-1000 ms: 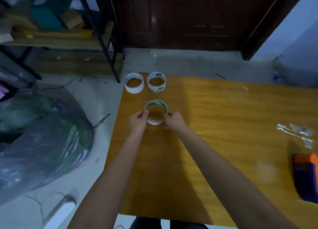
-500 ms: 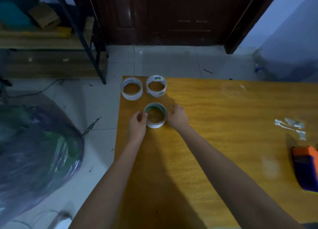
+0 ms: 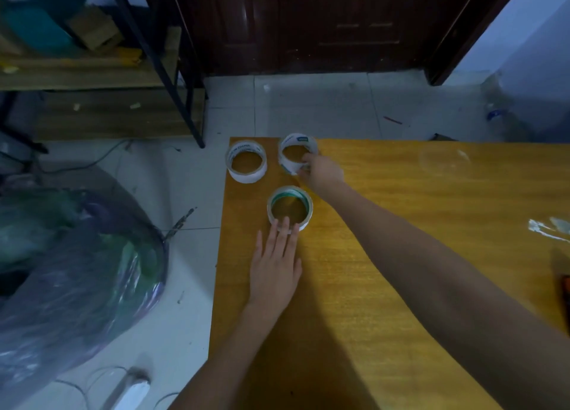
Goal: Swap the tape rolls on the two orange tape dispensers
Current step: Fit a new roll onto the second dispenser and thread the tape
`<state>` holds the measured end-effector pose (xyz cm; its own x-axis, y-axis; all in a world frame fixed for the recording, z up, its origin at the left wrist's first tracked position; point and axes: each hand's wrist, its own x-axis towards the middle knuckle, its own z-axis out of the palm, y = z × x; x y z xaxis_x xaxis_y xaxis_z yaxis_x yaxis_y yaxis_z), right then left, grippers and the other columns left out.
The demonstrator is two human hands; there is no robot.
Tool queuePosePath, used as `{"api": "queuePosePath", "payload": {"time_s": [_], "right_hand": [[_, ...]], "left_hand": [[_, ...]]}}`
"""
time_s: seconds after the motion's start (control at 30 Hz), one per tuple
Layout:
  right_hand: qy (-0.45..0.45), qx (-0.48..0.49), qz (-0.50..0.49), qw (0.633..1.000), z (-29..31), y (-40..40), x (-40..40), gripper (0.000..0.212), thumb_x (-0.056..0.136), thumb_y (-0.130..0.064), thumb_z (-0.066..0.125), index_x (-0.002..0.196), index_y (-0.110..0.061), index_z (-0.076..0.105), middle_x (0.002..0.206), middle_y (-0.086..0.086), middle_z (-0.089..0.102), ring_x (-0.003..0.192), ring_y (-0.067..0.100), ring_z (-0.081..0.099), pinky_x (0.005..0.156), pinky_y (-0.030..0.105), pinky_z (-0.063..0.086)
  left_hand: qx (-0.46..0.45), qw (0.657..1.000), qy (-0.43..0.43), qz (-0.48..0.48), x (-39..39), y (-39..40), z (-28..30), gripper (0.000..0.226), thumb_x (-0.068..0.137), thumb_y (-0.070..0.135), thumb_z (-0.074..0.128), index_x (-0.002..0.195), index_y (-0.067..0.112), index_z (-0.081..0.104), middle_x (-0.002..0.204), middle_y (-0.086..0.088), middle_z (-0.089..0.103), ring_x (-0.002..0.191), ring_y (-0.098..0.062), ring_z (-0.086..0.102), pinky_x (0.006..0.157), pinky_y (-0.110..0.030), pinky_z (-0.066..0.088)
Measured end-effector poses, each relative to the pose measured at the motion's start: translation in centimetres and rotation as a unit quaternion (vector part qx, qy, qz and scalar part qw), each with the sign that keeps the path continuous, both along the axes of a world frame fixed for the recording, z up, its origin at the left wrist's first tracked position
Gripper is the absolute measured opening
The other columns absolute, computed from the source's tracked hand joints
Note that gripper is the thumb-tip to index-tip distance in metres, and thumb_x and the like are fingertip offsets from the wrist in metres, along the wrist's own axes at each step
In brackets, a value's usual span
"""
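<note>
Three clear tape rolls lie flat at the far left corner of the yellow wooden table (image 3: 401, 271). A green-cored tape roll (image 3: 290, 206) is nearest me; my left hand (image 3: 274, 264) rests flat on the table with its fingertips touching that roll's near rim. A white-cored roll (image 3: 246, 161) sits at the corner. My right hand (image 3: 320, 170) pinches the near right rim of the second white-cored roll (image 3: 296, 152). A sliver of an orange tape dispenser (image 3: 565, 289) shows at the right edge of the frame.
Crumpled clear tape scraps (image 3: 549, 227) lie on the table's right side. The table's left edge drops to a tiled floor with a big plastic bag (image 3: 71, 271). A metal shelf (image 3: 92, 70) and a dark door (image 3: 308, 24) stand behind.
Both hands let go of the green-cored roll. My right hand moved up to the far white-cored roll and pinched its rim; my left hand slid back and flattened on the table.
</note>
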<state>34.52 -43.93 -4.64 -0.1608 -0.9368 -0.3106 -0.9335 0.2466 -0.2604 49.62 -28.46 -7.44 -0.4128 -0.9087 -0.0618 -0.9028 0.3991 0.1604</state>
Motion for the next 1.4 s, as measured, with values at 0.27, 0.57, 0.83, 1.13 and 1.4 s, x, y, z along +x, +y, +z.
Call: {"api": "queuePosePath", "payload": {"time_s": [0.27, 0.57, 0.83, 1.13, 1.4], "right_hand": [[0.002, -0.095, -0.069, 0.993, 1.2, 3.4, -5.4, 0.033, 0.096, -0.033, 0.045, 0.124, -0.016, 0.051, 0.114, 0.016, 0.06, 0.099, 0.035, 0.06, 0.065, 0.033, 0.039], [-0.036, -0.129, -0.097, 0.986, 3.1, 9.4, -7.1, 0.033, 0.094, -0.037, 0.048, 0.119, -0.016, 0.055, 0.114, 0.014, 0.059, 0.096, 0.035, 0.061, 0.064, 0.031, 0.038], [-0.012, -0.146, -0.083, 0.986, 4.4, 18.5, -7.8, 0.032, 0.094, -0.036, 0.05, 0.119, -0.018, 0.057, 0.118, 0.009, 0.056, 0.092, 0.033, 0.063, 0.068, 0.037, 0.048], [-0.403, -0.265, -0.433, 0.762, 5.4, 32.7, -12.3, 0.056, 0.092, -0.021, 0.059, 0.141, -0.019, 0.032, 0.115, 0.0, 0.055, 0.092, 0.014, 0.064, 0.083, 0.034, 0.054], [-0.494, -0.264, -0.541, 0.627, 6.8, 43.4, -17.6, 0.033, 0.09, -0.023, 0.06, 0.117, -0.003, 0.06, 0.103, 0.012, 0.066, 0.089, 0.019, 0.064, 0.079, 0.035, 0.059]], "left_hand": [[0.054, 0.998, -0.023, -0.004, -2.1, -6.1, 0.6, 0.068, 0.096, 0.036, 0.035, 0.15, 0.014, 0.0, 0.16, -0.009, -0.001, 0.147, -0.025, -0.005, 0.118, -0.045, -0.002], [0.081, 0.996, -0.017, 0.018, -3.6, -10.2, 2.5, 0.065, 0.097, 0.04, 0.032, 0.15, 0.014, 0.004, 0.16, -0.01, 0.001, 0.147, -0.025, -0.002, 0.12, -0.046, 0.003], [0.411, 0.758, 0.484, 0.15, -9.3, -5.3, 6.2, 0.063, 0.092, 0.04, 0.052, 0.142, 0.009, 0.031, 0.131, -0.006, 0.052, 0.122, -0.025, 0.05, 0.097, -0.039, 0.048], [0.533, 0.674, 0.507, 0.07, -16.9, 3.6, 7.1, 0.041, 0.091, 0.013, 0.057, 0.125, -0.008, 0.047, 0.086, -0.012, 0.061, 0.077, -0.024, 0.063, 0.059, -0.025, 0.059], [0.566, 0.706, 0.423, -0.046, -24.1, 13.0, 8.4, 0.042, 0.088, 0.016, 0.062, 0.126, 0.0, 0.052, 0.107, -0.014, 0.062, 0.082, -0.019, 0.064, 0.062, -0.024, 0.06]]}}
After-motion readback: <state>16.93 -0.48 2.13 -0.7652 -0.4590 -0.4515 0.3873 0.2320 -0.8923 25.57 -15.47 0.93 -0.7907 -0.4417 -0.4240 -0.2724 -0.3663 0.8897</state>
